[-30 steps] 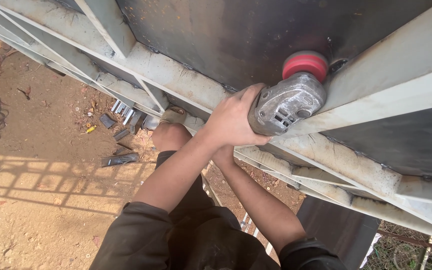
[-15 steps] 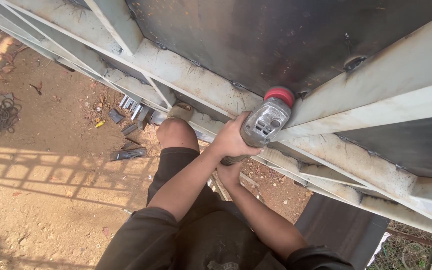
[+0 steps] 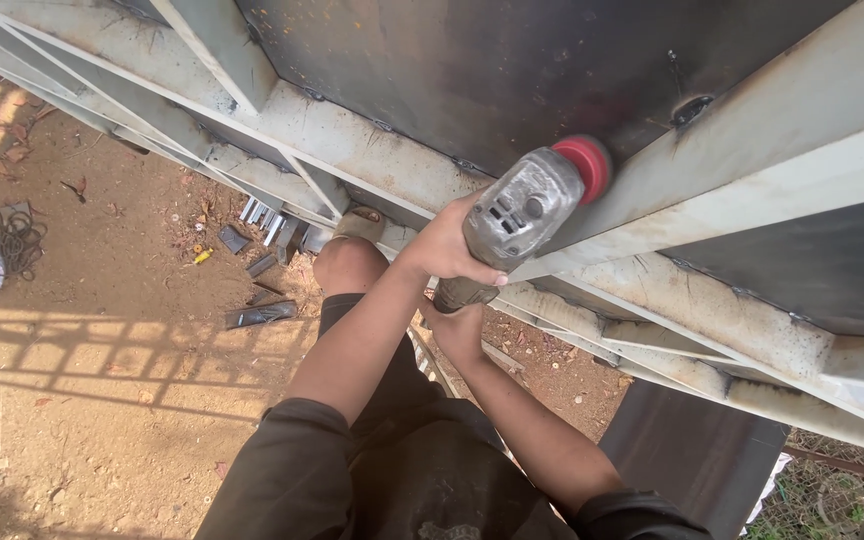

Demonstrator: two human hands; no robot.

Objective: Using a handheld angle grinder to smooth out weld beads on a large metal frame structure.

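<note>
Up against the big metal gate frame (image 3: 372, 140), the left hand (image 3: 447, 250) wraps its fingers around the grey grinder (image 3: 517, 215). Its red disc (image 3: 587, 165) sits just past those fingers, touching the dark steel sheet (image 3: 472, 70). Below, the right hand (image 3: 457, 325) grips the grinder's tail end, I think, though it is partly hidden. Metal scraps (image 3: 262, 245) lie on the dirt ground (image 3: 102, 400), well apart.

A single camera sits on the person's head and looks steeply down along both arms. It is close to the metal gate frame (image 3: 372, 140), which fills the upper right, while the dirt ground (image 3: 102, 400) lies far below at the left.
</note>
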